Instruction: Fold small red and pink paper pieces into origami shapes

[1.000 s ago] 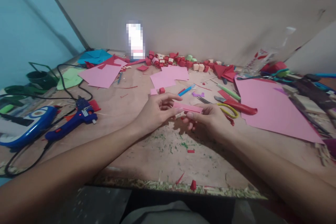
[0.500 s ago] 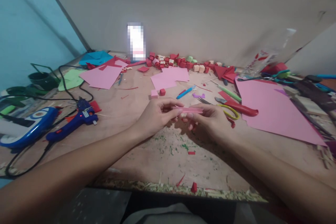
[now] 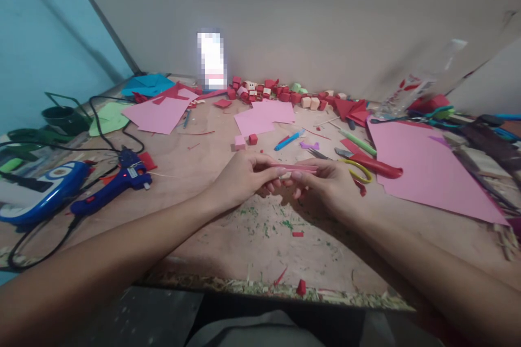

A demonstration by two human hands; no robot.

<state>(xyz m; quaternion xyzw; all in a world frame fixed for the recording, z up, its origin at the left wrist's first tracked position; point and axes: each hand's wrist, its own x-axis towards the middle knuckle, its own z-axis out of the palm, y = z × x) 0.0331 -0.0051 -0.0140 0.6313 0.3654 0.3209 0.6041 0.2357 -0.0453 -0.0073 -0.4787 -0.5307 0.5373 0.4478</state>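
Note:
A narrow folded strip of pink paper (image 3: 295, 167) is pinched between both hands above the middle of the table. My left hand (image 3: 244, 176) grips its left end, thumb on the near side. The right end is held by my right hand (image 3: 331, 179), with the thumb also toward me. Just behind the hands lie a small pink cube (image 3: 240, 142), a red cube (image 3: 253, 139) and a blue pen (image 3: 288, 140). Scissors with yellow handles (image 3: 358, 171) lie beside my right hand, partly hidden by it.
A blue glue gun (image 3: 109, 187) with a black cable lies at the left. Pink sheets (image 3: 431, 173) cover the right side. Several small red cubes (image 3: 280, 92) line the back, near a lit phone (image 3: 212, 59). A clear bottle (image 3: 423, 81) leans at the back right.
The pink strip now looks flatter and narrower between my fingers. Both hands stay nearly in place, and the view has shifted slightly.

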